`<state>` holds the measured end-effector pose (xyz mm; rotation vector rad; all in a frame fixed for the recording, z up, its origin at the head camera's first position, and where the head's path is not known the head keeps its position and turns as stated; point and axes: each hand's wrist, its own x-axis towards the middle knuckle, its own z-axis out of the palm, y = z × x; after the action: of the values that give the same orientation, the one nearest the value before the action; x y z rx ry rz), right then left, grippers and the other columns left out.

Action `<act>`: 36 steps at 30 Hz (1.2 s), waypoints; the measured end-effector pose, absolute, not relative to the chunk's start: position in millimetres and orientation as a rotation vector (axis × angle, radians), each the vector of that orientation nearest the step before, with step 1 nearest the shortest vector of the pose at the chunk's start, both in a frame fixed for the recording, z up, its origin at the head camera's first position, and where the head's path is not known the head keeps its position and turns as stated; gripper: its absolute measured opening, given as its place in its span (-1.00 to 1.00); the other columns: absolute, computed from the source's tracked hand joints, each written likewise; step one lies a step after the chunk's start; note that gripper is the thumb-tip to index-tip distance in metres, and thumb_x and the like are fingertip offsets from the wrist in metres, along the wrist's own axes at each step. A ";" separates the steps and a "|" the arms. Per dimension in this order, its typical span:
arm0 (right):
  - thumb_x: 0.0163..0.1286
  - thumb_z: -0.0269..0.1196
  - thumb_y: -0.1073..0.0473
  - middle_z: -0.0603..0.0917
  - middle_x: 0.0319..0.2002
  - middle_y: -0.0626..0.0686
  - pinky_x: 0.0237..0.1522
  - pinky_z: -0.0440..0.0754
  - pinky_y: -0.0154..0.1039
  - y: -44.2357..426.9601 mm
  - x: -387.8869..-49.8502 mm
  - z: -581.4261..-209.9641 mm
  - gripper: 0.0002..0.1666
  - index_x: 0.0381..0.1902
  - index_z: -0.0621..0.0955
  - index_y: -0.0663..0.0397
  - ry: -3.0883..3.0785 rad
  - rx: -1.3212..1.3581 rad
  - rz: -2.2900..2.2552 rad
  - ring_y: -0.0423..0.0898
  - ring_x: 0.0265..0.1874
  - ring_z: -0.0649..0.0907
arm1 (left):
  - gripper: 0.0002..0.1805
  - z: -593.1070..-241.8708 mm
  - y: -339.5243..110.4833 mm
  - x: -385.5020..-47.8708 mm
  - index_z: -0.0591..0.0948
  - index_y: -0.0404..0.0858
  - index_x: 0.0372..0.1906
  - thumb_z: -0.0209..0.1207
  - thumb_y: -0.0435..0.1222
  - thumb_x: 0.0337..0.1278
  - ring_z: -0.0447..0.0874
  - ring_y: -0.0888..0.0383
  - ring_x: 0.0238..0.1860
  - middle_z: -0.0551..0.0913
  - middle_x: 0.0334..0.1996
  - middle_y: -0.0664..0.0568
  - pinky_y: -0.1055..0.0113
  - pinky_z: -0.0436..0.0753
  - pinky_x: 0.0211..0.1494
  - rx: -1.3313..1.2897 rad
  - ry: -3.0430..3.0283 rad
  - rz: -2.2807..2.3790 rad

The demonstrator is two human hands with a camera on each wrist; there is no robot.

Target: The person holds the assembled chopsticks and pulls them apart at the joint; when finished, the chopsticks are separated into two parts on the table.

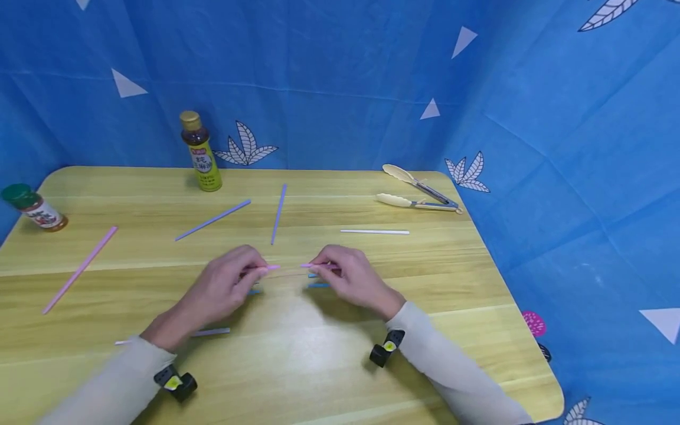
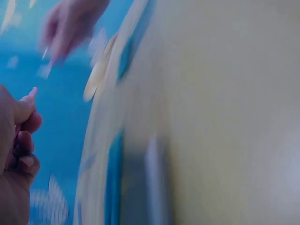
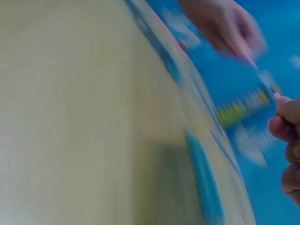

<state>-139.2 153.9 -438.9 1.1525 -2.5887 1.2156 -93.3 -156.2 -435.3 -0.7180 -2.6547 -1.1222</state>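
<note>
Your left hand (image 1: 225, 277) is on your side of the gold-capped bottle (image 1: 204, 159), a little to its right, thumb and fingertips pinching a pink straw (image 1: 273, 267) whose tip pokes out to the right. Your right hand (image 1: 353, 274), farther right of the bottle, pinches a second pink length (image 1: 306, 265), its tip facing the first. A gap parts the tips; how much of each piece your fingers hide, I cannot tell.

Just beneath your left hand, nearer you than the bottle, shows a blue straw end (image 1: 255, 291); by your right hand, farther right of the bottle, show two blue lengths (image 1: 319, 285). A pale lavender straw (image 1: 212, 332) passes under your left forearm, well on your side of the bottle.

Farther out, a blue-violet straw (image 1: 212, 220) slants in front of the bottle, and another violet straw (image 1: 278, 213) lies to its right. Beyond that, rightward from the bottle, come a white straw (image 1: 374, 232) and the spread tongs (image 1: 432, 205). Left of the bottle stand a green-capped jar (image 1: 45, 213) and, nearer you, a long pink straw lying aslant (image 1: 79, 270). Blue cloth (image 1: 340, 53) hangs behind the bottle.
</note>
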 end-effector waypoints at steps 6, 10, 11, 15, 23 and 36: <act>0.56 0.41 0.20 0.61 -0.44 -0.05 -0.44 0.33 -0.31 208.8 -154.5 -444.2 -0.91 -0.16 0.80 0.10 -2.588 0.776 1.241 -0.26 -0.50 0.36 | -0.94 -429.2 -204.8 -98.7 0.79 -0.06 -0.11 0.37 -0.30 0.49 0.46 0.29 -0.33 0.71 -0.30 0.22 0.42 0.46 -0.29 -0.519 -2.671 -1.041; 0.60 0.37 0.17 0.66 -0.33 -0.07 -0.38 0.39 -0.30 219.1 -161.6 -447.7 -0.88 -0.05 0.80 0.05 -2.641 0.754 1.209 -0.20 -0.44 0.43 | -0.88 -428.0 -215.4 -104.9 0.83 -0.03 -0.01 0.36 -0.27 0.52 0.59 0.26 -0.23 0.80 -0.16 0.18 0.40 0.58 -0.17 -0.529 -2.713 -0.983; 0.62 0.35 0.16 0.64 -0.33 -0.08 -0.37 0.39 -0.30 218.9 -162.8 -449.2 -0.86 -0.02 0.81 0.02 -2.653 0.765 1.201 -0.19 -0.44 0.43 | -0.86 -428.3 -216.2 -106.4 0.83 -0.03 0.02 0.34 -0.27 0.53 0.63 0.23 -0.18 0.82 -0.13 0.15 0.34 0.62 -0.12 -0.525 -2.737 -0.982; 0.65 0.31 0.15 0.62 -0.33 -0.08 -0.36 0.39 -0.30 213.7 -167.2 -454.7 -0.79 0.07 0.84 -0.05 -2.683 0.828 1.167 -0.18 -0.44 0.44 | -0.81 -430.2 -215.9 -111.9 0.82 -0.07 0.11 0.28 -0.26 0.59 0.72 0.01 0.07 0.84 0.03 0.03 -0.02 0.67 0.14 -0.528 -2.866 -0.972; 0.60 0.37 0.13 0.85 -0.09 -0.06 -0.06 0.71 -0.15 196.1 -173.4 -457.2 -0.83 0.03 0.83 -0.04 -2.798 0.772 1.079 -0.15 -0.17 0.72 | -0.79 -437.2 -212.4 -124.6 0.79 -0.12 0.14 0.29 -0.27 0.58 0.70 -0.06 0.09 0.84 0.02 -0.02 -0.13 0.64 0.22 -0.547 -3.009 -0.928; 0.54 0.44 0.12 0.72 -0.14 -0.09 0.06 0.72 -0.18 169.5 -178.0 -461.5 -0.88 -0.04 0.82 -0.04 -2.907 0.942 1.057 -0.17 -0.10 0.67 | -0.86 -446.6 -199.3 -135.0 0.80 -0.07 0.04 0.37 -0.25 0.50 0.65 0.15 -0.11 0.75 -0.14 0.12 0.01 0.67 0.11 -0.623 -3.106 -0.891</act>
<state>-178.0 169.5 -461.5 0.9422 -2.9075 1.0571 -135.0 -199.3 -446.6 -0.6229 -3.1061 -0.8908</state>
